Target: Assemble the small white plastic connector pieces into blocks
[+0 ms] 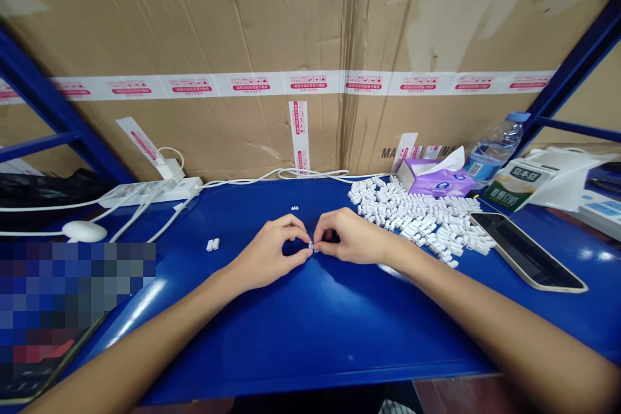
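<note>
Over the middle of the blue table (310,330), my left hand (269,249) and my right hand (352,237) meet fingertip to fingertip. Between them is a small white plastic piece (311,245), pinched by the thumb and forefinger of each hand. Whether it is one piece or two joined parts is too small to tell. To the left of my left hand lie a couple of similar white pieces (213,244) side by side. Tiny white bits (295,208) rest just beyond my fingers. A large heap of white plastic pieces (417,213) spreads out behind my right forearm.
A phone (528,252), a purple tissue pack (436,178), a plastic bottle (497,145) and a green-and-white carton (519,181) stand or lie at right. A power strip (145,191) with white cables sits back left. A cardboard sheet (218,26) walls the rear between blue posts.
</note>
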A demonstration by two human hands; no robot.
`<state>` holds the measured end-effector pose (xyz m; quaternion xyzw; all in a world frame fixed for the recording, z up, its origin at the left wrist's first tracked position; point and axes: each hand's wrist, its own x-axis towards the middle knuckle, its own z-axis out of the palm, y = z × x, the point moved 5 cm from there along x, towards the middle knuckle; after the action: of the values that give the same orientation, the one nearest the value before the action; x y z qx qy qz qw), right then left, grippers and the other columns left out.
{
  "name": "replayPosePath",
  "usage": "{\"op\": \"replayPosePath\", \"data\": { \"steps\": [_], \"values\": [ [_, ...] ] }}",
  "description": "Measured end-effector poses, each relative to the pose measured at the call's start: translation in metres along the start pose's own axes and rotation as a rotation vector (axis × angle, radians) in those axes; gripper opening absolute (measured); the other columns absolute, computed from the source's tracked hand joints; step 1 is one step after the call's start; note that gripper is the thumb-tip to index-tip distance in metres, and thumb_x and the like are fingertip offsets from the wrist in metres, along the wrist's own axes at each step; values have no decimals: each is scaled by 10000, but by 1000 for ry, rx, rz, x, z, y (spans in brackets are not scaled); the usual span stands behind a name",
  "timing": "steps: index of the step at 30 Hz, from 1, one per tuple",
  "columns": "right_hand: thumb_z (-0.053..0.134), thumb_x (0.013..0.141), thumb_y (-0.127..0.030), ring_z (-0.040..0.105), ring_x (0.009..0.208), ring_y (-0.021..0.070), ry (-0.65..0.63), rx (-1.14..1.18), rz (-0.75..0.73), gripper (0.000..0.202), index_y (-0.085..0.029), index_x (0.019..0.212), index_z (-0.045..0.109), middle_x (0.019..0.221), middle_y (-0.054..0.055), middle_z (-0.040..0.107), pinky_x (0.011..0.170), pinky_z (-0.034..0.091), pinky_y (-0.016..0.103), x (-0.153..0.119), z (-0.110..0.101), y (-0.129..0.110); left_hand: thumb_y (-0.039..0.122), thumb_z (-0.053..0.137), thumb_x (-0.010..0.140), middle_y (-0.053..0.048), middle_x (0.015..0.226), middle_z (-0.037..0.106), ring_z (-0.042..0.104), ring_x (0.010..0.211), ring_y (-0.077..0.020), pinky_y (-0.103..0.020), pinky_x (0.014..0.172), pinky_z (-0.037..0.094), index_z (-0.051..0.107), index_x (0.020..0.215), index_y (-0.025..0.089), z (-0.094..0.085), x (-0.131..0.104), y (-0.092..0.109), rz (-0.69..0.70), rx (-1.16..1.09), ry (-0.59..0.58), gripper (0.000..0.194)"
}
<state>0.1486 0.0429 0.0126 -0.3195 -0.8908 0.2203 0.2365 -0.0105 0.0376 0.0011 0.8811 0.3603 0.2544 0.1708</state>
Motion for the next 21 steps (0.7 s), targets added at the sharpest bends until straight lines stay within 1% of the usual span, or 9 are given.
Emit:
{"op": "replayPosePath", "data": {
  "steps": [4, 7, 9, 11, 13, 15, 18, 21],
  "values": [
    [707, 835, -95, 625, 732, 141, 0, -20, -9, 86, -166, 862, 749, 844, 25, 728, 695, 457, 252, 1, 0, -2, 281, 678, 907, -23, 1059, 678, 657, 931, -182, -327, 868, 496, 746, 938, 226, -1, 0, 1, 17, -7, 11, 93],
    [705, 823, -87, 626, 729, 142, 5, -26, -16, 90, -168, 841, 738, 826, 18, 729, 705, 456, 254, 1, 0, -1, 281, 669, 909, -29, 1059, 677, 650, 896, -170, -311, 833, 509, 745, 975, 219, -2, 0, -1, 26, -28, 18, 118],
    [702, 817, -84, 621, 716, 140, 8, -32, -19, 88, -167, 827, 729, 806, 13, 725, 700, 452, 253, 1, 0, 1, 292, 658, 911, -36, 1056, 677, 637, 831, -157, -301, 778, 515, 744, 1017, 213, -5, 2, -6, 8, -27, 56, 158],
    [694, 814, -78, 619, 711, 138, 18, -37, -10, 92, -166, 827, 721, 792, 9, 721, 692, 448, 248, 1, -2, 4, 303, 639, 914, -42, 1033, 677, 618, 757, -143, -289, 713, 511, 748, 1030, 205, -9, 3, -13, -26, -14, 121, 187],
    [687, 812, -74, 617, 707, 137, 33, -46, 12, 99, -166, 837, 711, 784, 6, 715, 678, 443, 243, 0, -4, 8, 302, 619, 914, -47, 1003, 672, 599, 692, -129, -271, 645, 501, 757, 1003, 194, -12, 6, -22, -68, -3, 178, 197],
    [682, 811, -74, 612, 706, 138, 54, -57, 33, 102, -167, 849, 696, 789, 8, 708, 671, 440, 242, 0, -7, 13, 280, 604, 905, -52, 998, 666, 587, 648, -117, -257, 603, 495, 761, 973, 185, -16, 11, -30, -107, 14, 206, 197],
    [681, 818, -93, 618, 730, 148, 75, -69, 34, 111, -162, 905, 679, 824, 23, 707, 691, 449, 249, -1, -10, 17, 220, 584, 888, -58, 1027, 669, 598, 656, -122, -266, 643, 509, 766, 1001, 186, -20, 26, -37, -136, 128, 176, 216],
    [638, 860, -95, 630, 727, 151, 68, -60, 28, 145, -150, 989, 678, 826, 32, 710, 702, 461, 255, -2, -12, 21, 211, 596, 881, -80, 1096, 686, 626, 714, -155, -300, 726, 520, 758, 1118, 191, -22, 45, -45, -172, 319, 40, 287]
  ]
}}
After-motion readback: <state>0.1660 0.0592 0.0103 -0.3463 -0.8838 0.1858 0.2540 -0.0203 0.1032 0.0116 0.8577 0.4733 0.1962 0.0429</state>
